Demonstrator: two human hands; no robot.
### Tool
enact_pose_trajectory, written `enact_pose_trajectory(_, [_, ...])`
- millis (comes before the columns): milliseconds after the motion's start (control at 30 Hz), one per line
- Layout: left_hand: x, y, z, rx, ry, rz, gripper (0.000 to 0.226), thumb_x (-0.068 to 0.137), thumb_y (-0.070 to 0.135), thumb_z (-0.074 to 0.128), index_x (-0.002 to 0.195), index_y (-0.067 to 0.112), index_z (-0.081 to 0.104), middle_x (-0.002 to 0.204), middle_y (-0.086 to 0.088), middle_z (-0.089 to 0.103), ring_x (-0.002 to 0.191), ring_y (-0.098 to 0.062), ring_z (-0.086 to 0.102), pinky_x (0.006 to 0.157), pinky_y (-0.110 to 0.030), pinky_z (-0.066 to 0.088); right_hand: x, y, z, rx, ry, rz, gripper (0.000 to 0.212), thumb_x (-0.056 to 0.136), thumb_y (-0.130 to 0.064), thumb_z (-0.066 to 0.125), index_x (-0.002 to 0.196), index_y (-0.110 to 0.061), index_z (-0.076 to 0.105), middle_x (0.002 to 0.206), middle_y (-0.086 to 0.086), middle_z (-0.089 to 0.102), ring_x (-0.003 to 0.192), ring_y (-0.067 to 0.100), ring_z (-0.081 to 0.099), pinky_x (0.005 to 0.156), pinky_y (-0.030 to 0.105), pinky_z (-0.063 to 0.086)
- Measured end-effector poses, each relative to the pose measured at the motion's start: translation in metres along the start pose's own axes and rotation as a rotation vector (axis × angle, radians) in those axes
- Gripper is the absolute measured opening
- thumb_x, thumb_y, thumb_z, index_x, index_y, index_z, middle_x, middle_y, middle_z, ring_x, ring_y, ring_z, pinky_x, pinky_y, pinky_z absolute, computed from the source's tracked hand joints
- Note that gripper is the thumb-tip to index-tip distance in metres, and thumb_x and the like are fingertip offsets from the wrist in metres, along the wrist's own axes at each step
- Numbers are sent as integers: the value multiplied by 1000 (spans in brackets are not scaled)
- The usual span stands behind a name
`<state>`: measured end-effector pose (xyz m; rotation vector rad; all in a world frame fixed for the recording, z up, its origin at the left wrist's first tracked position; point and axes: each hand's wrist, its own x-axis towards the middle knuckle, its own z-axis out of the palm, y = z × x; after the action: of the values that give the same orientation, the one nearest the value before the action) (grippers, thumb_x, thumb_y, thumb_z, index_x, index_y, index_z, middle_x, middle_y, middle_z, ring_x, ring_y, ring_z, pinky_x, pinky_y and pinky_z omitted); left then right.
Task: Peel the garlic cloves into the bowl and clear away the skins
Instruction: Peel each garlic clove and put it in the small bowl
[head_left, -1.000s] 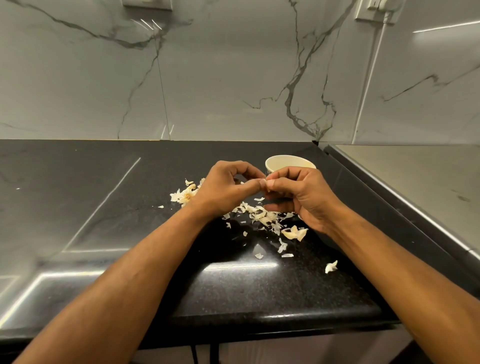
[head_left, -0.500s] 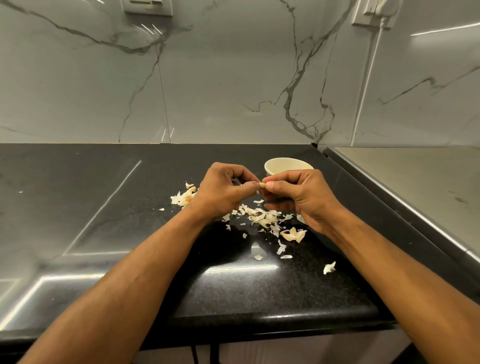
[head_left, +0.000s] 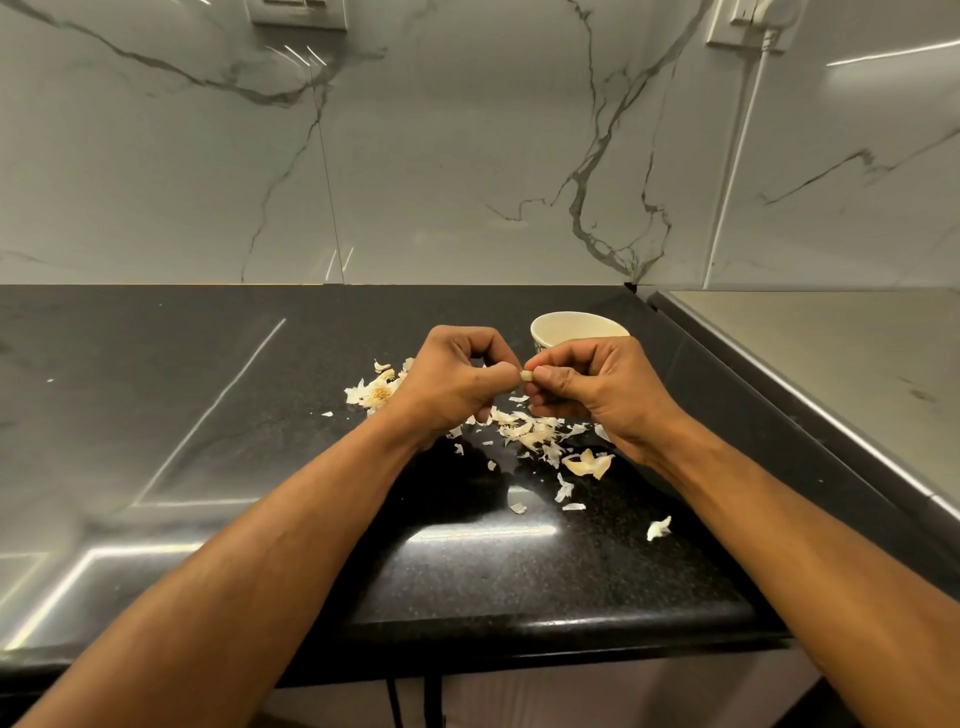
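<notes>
While both hands were raised over the black countertop (head_left: 260, 415), a garlic clove (head_left: 525, 376) was pinched between the curled fingers of the left hand (head_left: 457, 382) and the right hand (head_left: 597, 387). Loose skins (head_left: 530, 434) were scattered beneath them, and the cream bowl (head_left: 576, 327) was set just behind the right hand.

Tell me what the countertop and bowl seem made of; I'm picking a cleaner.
Countertop: looks like polished black granite, finely speckled with sharp light reflections. Bowl: probably glazed ceramic, cream and smooth with a soft sheen, though plastic can't be ruled out.
</notes>
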<state>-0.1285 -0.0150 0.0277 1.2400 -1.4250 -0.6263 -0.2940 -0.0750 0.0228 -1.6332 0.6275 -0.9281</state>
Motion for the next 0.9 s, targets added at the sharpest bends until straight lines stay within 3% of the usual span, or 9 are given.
enact_pose_trajectory(267, [0, 2, 1, -142, -11, -57, 19, 85, -7, 59, 71, 5, 63, 50, 5, 55, 39, -8, 45, 39, -16, 35, 1, -2, 2, 89, -44, -6, 14, 90, 3, 57, 88, -4, 68, 70, 7, 70, 64, 16, 67, 69, 34, 62])
enact_pose_trajectory(400, [1, 1, 1, -134, -13, -58, 19, 85, -4, 61, 71, 9, 65, 51, 2, 54, 40, -10, 45, 42, -22, 31, 1, -2, 0, 119, -65, -10, 13, 89, 3, 56, 88, -3, 68, 70, 8, 69, 64, 16, 66, 68, 33, 62])
enact_pose_trajectory(600, [4, 0, -6, -164, 95, -108, 17, 85, -5, 60, 73, 6, 63, 61, -8, 53, 38, -8, 42, 36, -16, 31, -1, -5, -3, 265, -114, -20, 10, 81, -6, 58, 87, -2, 65, 72, 12, 69, 64, 19, 67, 74, 42, 60])
enact_pose_trajectory(667, [4, -2, -13, -82, 67, -110, 16, 86, -4, 61, 73, 5, 65, 62, -9, 54, 39, -9, 42, 37, -15, 33, 1, -4, -3, 272, -82, -13, 10, 79, -7, 61, 84, -5, 69, 72, 13, 69, 64, 20, 68, 70, 40, 60])
enact_pose_trajectory(800, [1, -6, -6, 308, -145, -49, 14, 86, 4, 63, 73, 6, 68, 47, 15, 52, 41, 2, 42, 47, -12, 35, 2, 1, -1, 188, -25, 18, 10, 81, -5, 66, 89, -2, 71, 75, 15, 72, 64, 20, 68, 70, 38, 61])
enact_pose_trajectory(900, [5, -11, -4, 301, -78, -33, 17, 89, 16, 62, 75, 10, 72, 51, 7, 53, 47, -9, 42, 53, -22, 37, 2, 0, 0, 130, 22, 24, 7, 85, 1, 66, 90, -1, 70, 74, 14, 73, 62, 20, 69, 65, 35, 62])
